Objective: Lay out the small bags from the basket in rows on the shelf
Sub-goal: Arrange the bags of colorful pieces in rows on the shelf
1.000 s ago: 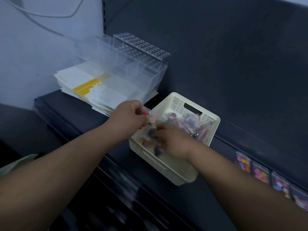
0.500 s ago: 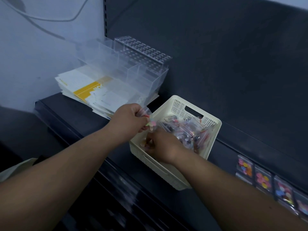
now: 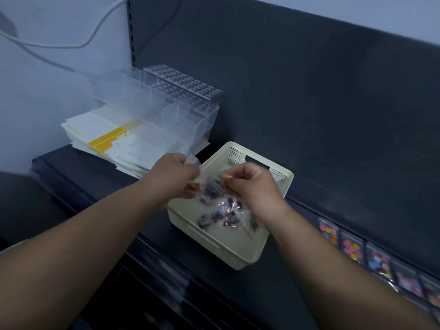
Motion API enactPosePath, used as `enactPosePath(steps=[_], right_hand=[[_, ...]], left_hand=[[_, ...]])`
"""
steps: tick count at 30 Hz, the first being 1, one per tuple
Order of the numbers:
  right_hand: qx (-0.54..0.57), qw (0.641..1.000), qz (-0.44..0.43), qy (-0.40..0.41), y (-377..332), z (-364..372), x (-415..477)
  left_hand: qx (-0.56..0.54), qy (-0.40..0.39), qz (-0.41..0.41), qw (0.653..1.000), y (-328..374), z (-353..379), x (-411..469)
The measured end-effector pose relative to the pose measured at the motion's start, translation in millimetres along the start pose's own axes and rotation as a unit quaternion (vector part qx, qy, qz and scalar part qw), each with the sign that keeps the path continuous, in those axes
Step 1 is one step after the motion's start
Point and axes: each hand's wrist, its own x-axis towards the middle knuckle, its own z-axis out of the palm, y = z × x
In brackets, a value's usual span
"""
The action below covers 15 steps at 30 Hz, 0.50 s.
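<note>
Left hand [image 3: 175, 178] gripped what seemed several small clear plastic bags [image 3: 191, 160] while, at its three o'clock, right hand [image 3: 253, 184] pinched another over the cream perforated plastic basket [image 3: 214, 248].

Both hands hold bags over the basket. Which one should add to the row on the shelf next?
Probably right. The right hand pinches a bag and is nearer the row, which lies right of the basket. The left hand would have to cross over it.

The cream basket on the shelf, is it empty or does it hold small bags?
Not empty. Several small clear bags lie on the floor of the basket; the floor near its front wall is bare.
</note>
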Motion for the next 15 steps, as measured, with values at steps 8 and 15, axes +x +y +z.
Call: enactPosePath(steps=[8, 15], right_hand=[[0.072, 0.997, -0.035, 0.024, -7.0, -27.4, -33.0], [0.007, 0.997, -0.035, 0.073, 7.2, -66.3, -55.3]], left_hand=[[-0.074, -0.131, -0.082, 0.985, 13.9, 47.5, -21.8], [-0.121, -0.2, -0.118, 0.965, 17.6, 89.7, -45.3]])
